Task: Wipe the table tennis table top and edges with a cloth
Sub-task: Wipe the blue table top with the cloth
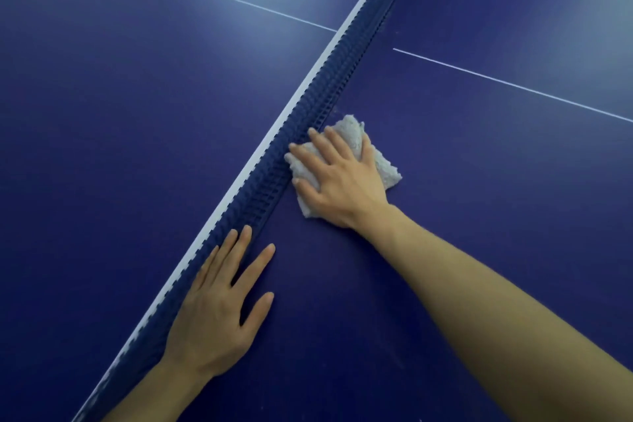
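Blue surface (137, 113) fills the view, split by the net (305, 134), which runs diagonally from lower left to upper right. A white cloth (352, 134), bunched flat, lies on the near side of the net, touching its base. The right hand (339, 181) presses down on the cloth with its grip wide, fingers spread straight and tips pointing at the net. The left hand (219, 312) rests flat on the surface lower along the net, grip also wide and holding nothing, its outer fingers against the mesh. A thin white centre line (513, 86) crosses the surface beyond the cloth. Judging from this, the coming stroke likely follows the net's long axis, and the right hand is the one already on the cloth.
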